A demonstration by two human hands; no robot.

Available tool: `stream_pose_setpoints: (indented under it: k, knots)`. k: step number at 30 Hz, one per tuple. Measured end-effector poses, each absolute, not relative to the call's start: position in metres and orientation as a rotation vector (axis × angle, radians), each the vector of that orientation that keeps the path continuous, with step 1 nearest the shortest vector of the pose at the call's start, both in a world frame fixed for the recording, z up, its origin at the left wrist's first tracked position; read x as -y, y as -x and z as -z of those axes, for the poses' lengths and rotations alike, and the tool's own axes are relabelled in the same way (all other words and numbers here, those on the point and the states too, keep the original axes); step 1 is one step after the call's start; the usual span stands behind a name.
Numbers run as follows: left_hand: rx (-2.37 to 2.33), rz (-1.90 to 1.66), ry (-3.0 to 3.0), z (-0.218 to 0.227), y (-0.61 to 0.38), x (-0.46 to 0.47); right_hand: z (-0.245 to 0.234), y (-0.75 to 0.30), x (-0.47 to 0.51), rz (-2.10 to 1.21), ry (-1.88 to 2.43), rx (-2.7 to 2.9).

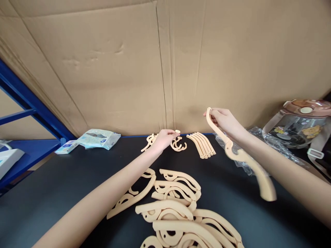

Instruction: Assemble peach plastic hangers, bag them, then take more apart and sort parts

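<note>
My right hand [223, 119] pinches the upper end of a beige plastic folding hanger piece [235, 155], which hangs down at a slant; its lower end is slightly blurred. At the back of the table, the fingertips of my left hand [167, 136] are closed on a small beige piece [177, 131]. Just beneath that hand lie several curved beige hooks [179, 146]. A row of slim beige bars [201, 144] is spread side by side between my hands. Folded beige hangers [176, 210] are heaped at the front, below both arms.
A clear bottle with a brown lid and strap [297, 124] stands at the right, beside crumpled clear plastic [248, 165]. Tissue packs [99, 138] lie at the back left. A blue metal frame [31, 103] rises at the left, and cardboard [129, 69] walls the black table's rear.
</note>
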State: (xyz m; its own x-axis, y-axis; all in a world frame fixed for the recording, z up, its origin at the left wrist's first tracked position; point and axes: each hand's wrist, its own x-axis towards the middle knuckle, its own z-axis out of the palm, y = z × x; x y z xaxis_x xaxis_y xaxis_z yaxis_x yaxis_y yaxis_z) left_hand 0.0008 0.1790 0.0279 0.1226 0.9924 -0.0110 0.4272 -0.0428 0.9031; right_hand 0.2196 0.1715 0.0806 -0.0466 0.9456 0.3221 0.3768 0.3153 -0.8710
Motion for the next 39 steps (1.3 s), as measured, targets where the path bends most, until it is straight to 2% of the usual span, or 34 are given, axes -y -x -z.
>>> stream_pose_setpoints:
  k: [4, 9, 15, 21, 28, 33, 39]
  knots:
    - [-1.502, -0.881, -1.508, -0.02, 0.0, -0.187, -0.079, -0.22, -0.172, -0.894, 1.15, 1.464]
    - [-1.289, -0.895, -1.362, -0.046, 0.005, -0.176, -0.076, -0.223, -0.175, -0.837, 1.106, 1.392]
    - [-0.968, -0.899, -1.255, -0.073, 0.009, -0.164, -0.069, -0.218, -0.173, -0.512, 1.184, 1.586]
    - [-0.981, -1.005, -1.311, -0.069, 0.003, -0.154, -0.071, -0.203, -0.15, -0.065, 1.332, 2.075]
    - [-0.983, -0.802, -1.475, -0.076, -0.008, -0.138, -0.063, -0.183, -0.129, 0.271, 1.482, 2.347]
    - [-0.997, -0.751, -1.555, -0.075, -0.015, -0.134, -0.058, -0.182, -0.133, 0.229, 1.484, 2.412]
    - [-1.138, -0.876, -1.709, -0.052, -0.023, -0.146, -0.054, -0.185, -0.145, -0.079, 1.377, 2.401]
